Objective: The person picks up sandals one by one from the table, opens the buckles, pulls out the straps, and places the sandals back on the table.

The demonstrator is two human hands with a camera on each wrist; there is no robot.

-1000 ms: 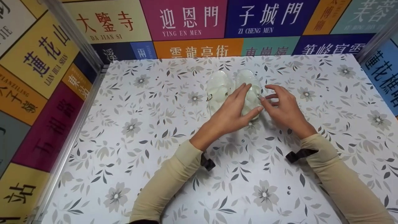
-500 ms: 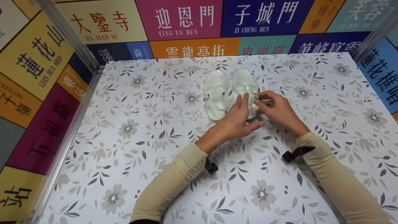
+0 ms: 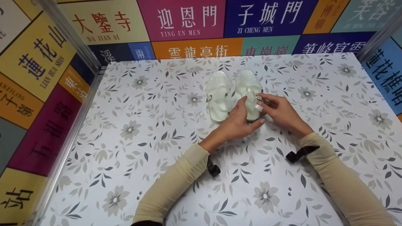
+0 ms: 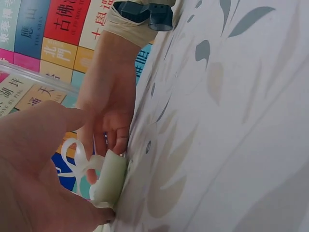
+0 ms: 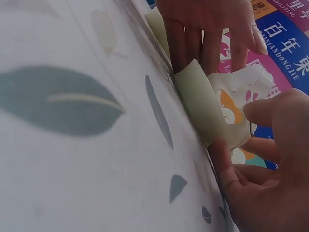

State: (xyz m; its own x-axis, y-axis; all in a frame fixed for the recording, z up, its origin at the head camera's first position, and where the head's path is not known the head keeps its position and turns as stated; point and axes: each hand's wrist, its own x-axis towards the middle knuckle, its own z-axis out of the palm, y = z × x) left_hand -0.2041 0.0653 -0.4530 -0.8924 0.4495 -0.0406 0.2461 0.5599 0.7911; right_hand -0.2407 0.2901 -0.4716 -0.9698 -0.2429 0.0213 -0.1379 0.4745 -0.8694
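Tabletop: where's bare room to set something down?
Free: the floral table left of the sandals, toward the left wall; the near strip between the sleeves; the far-right corner. Crowded: centre-back, where the left hand and right hand work the right sandal.

Both the left hand (image 3: 237,123) and the right hand (image 3: 280,112) now close in on the right-side sandal (image 3: 249,94), fingers tighter at its strap than before.

The head view looks steeply down at the worktop (image 3: 132,175); both wrist views skim it closely, sharing the sandal (image 3: 251,94).
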